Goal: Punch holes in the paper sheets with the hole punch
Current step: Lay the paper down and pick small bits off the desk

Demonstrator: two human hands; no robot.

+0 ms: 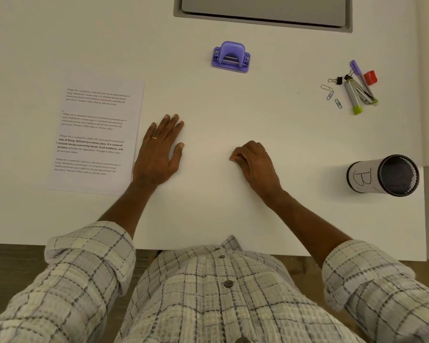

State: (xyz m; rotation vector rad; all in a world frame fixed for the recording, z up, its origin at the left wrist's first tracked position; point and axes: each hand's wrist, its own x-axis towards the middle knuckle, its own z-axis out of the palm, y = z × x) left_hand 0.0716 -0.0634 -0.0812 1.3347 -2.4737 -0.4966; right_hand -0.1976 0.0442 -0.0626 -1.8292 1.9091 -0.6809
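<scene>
A purple hole punch (230, 56) stands on the white table (233, 206), far centre, untouched. Printed paper sheets (94, 134) lie flat at the left. My left hand (160, 151) rests palm down on the table just right of the sheets, fingers spread, holding nothing; its wrist covers the sheets' near right corner. My right hand (254, 162) rests on the table at the centre, fingers curled in, with nothing visible in it. Both hands are well short of the punch.
At the far right lie paper clips (331, 94), binder clips (342, 79), a stapler (365, 94), a green-tipped marker (353, 100), a purple pen (357, 69) and a red item (370, 77). A mesh cup marked B (382, 175) lies on its side. A grey recessed panel (263, 13) sits at the far edge.
</scene>
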